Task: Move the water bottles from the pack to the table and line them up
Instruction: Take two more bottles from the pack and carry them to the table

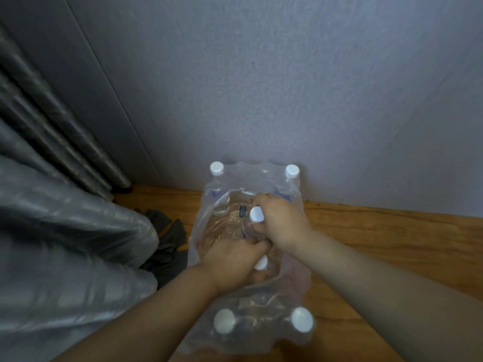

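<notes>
Right hand (281,222) fingers clench a white-capped bottle (256,215) mid-pack (295,280); left hand (231,262), at 7 o'clock of it, fingers curl round another bottle (261,263).

Both bare forearms are stretched forward. The right hand (281,222) is curled closed ahead; the left hand (234,262), touching it behind, is likewise curled.

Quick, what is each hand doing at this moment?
Left hand: fingers curled around a white-capped bottle in the pack.
Right hand: gripping the neck of another bottle.
</notes>
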The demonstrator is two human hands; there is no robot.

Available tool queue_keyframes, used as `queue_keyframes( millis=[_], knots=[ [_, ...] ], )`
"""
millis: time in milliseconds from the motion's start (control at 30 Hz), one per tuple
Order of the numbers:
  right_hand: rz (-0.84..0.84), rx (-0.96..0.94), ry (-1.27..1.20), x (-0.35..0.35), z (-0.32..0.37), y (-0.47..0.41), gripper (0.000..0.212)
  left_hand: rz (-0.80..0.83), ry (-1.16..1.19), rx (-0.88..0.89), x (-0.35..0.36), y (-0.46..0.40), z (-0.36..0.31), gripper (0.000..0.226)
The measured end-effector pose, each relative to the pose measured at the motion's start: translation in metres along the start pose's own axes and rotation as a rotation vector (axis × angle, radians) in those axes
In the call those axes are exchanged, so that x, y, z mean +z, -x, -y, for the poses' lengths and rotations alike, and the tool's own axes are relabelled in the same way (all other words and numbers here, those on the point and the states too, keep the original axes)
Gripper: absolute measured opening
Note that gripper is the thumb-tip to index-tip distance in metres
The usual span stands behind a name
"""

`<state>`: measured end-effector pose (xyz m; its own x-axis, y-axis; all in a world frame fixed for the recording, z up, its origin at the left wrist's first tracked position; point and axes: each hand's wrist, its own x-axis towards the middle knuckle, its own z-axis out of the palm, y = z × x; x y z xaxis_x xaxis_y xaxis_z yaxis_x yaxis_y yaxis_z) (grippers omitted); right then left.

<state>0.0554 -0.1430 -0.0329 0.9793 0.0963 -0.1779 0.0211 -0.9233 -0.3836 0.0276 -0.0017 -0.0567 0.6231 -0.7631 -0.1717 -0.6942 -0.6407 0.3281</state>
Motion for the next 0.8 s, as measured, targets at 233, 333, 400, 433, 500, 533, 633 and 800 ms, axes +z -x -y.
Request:
queue_keyframes(
  millis=[233,333,400,433,500,533,633,800],
  knots=[
    [0.008,0.016,-0.053,-0.03,0.018,0.007,0.029,-0.105,-0.053,-0.221,-0.05,0.032,0.003,0.041],
    [0.022,0.036,-0.081,-0.062,0.035,0.018,0.028,-0.165,-0.04,-0.331,-0.093,0.051,-0.007,0.031],
    [0.027,0.042,-0.093,-0.09,0.05,0.029,0.028,-0.222,-0.024,-0.382,-0.131,0.065,-0.019,0.025],
    [0.023,0.04,-0.089,-0.106,0.059,0.034,0.029,-0.256,-0.011,-0.41,-0.15,0.073,-0.026,0.024],
    [0.019,0.029,-0.072,-0.142,0.079,0.046,0.032,-0.316,0.007,-0.466,-0.193,0.089,-0.042,0.025],
    [0.023,0.027,-0.061,-0.163,0.09,0.052,0.034,-0.333,0.004,-0.482,-0.214,0.098,-0.05,0.025],
    [0.016,0.017,-0.069,-0.226,0.128,0.074,0.033,-0.337,0.001,-0.538,-0.282,0.13,-0.076,0.025],
    [0.018,0.021,-0.07,-0.34,0.201,0.117,0.027,-0.332,0.036,-0.612,-0.399,0.2,-0.125,0.027]
  ],
)
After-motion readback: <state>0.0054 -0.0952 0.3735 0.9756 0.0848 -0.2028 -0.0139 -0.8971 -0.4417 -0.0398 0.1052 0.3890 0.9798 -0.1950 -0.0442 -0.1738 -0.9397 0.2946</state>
